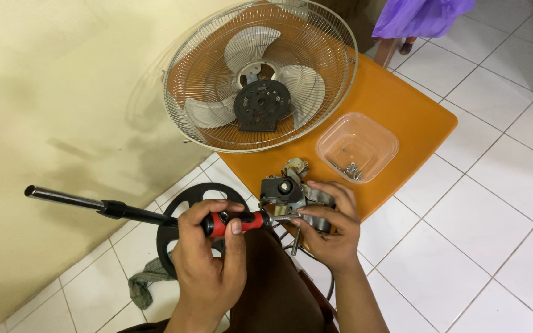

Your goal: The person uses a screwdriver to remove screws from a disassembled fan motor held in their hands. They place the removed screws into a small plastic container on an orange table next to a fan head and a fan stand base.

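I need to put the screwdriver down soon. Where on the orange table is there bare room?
Bare orange table lies right of the fan cage, beyond the clear plastic tub. The near edge is crowded: the motor assembly and right hand fill it, tub alongside.

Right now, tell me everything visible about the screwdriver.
The screwdriver has a red and black handle, plastic or rubber by its look, and a short metal shaft. It lies roughly level, tip pointing to the person's right. The left hand wraps the handle, thumb on top. The tip meets the grey fan motor assembly, which the right hand steadies at the edge of the orange table. The tip's type is hidden.
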